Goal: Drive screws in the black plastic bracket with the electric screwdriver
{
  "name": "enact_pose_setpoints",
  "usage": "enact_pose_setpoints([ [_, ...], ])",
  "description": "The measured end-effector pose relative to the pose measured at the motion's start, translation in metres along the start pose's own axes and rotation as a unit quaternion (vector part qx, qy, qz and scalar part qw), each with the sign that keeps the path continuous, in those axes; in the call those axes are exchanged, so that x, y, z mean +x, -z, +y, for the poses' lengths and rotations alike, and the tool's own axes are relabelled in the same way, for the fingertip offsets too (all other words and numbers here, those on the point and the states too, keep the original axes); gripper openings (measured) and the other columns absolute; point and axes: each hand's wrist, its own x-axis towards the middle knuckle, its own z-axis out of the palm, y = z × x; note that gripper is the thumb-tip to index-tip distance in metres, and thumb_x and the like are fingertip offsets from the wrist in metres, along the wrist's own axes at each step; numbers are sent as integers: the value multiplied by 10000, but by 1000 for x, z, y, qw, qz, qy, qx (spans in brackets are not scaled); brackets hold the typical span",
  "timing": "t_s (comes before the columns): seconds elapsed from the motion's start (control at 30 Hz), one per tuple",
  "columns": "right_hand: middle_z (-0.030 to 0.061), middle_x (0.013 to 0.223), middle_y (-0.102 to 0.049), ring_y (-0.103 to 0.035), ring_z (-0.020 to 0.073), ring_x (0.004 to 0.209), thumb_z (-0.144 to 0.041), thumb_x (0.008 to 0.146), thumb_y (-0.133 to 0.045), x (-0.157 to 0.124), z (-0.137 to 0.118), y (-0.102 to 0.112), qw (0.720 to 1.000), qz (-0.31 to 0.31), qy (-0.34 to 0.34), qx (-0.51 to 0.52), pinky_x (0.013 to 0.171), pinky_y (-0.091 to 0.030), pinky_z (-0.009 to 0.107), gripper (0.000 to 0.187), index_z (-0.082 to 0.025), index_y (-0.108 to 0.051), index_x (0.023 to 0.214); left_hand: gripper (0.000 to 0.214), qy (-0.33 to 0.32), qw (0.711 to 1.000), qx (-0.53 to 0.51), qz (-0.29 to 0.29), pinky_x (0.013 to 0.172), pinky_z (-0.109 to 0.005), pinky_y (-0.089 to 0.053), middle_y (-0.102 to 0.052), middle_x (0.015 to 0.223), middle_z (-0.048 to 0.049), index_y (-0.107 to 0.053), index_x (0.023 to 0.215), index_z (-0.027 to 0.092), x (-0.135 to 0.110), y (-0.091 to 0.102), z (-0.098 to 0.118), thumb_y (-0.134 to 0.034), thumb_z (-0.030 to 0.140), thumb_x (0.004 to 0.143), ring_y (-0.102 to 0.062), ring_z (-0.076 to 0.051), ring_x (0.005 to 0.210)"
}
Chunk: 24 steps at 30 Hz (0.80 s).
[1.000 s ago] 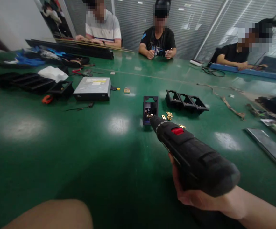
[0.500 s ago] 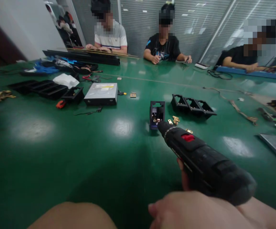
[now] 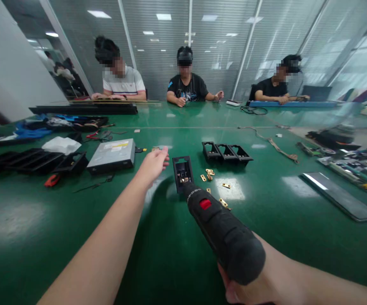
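Note:
My right hand (image 3: 259, 275) grips a black electric screwdriver (image 3: 221, 231) with a red switch, its tip aimed into a small black plastic housing (image 3: 182, 173) lying on the green table (image 3: 43, 220). My left hand (image 3: 153, 164) is stretched out over the table just left of that housing, fingers loosely curled, holding nothing I can see. Several small brass pieces (image 3: 213, 180) lie scattered right of the housing.
A strip of three black housings (image 3: 226, 151) lies behind. A grey optical drive (image 3: 111, 154), black trays (image 3: 27, 160) and a red tool (image 3: 51, 180) are at left. Circuit boards and a metal plate (image 3: 340, 195) lie at right. Three people sit along the far edge.
My left arm has reached forward from the bottom edge to beside the black housing. The camera has lifted, showing more of the room. The screwdriver stays pointed at the housing.

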Motion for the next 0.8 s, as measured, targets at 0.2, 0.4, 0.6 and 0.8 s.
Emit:
enact_pose_setpoints([
  [0.2, -3, 888, -710, -658, 220, 807, -229, 489, -946, 14, 17, -6, 994, 28, 46, 94, 796, -583, 352, 570, -221, -683, 995, 457, 218, 967, -89, -99, 628, -389, -618, -801, 859, -142, -764, 982, 179, -28, -26, -39, -578, 584, 1079, -778, -294, 697],
  [0.4, -71, 692, -518, -570, 180, 746, -197, 548, -868, 16, 15, -3, 989, -15, 93, 111, 909, -583, 379, 364, -237, -584, 773, 422, 213, 964, -119, -105, 623, -382, -637, -843, 987, -178, -748, 947, 174, -31, -21, -37, -632, 570, 1035, -835, -322, 815],
  [0.6, -100, 587, -475, -455, 122, 628, -94, 504, -785, 8, 1, -2, 995, -15, 49, 86, 651, -452, 266, 316, -219, -561, 687, 336, 204, 966, -150, -57, 549, -316, -592, -830, 852, -121, -663, 899, 208, -44, -36, -34, -679, 522, 1017, -815, -270, 690],
  [0.8, -74, 649, -632, -479, 98, 585, -98, 472, -843, 8, 4, -1, 995, -6, 24, 93, 555, -365, 221, 350, -187, -632, 737, 357, 176, 968, -178, -22, 559, -329, -596, -816, 809, -90, -751, 995, 146, -45, -38, -44, -709, 495, 934, -752, -231, 607],
])
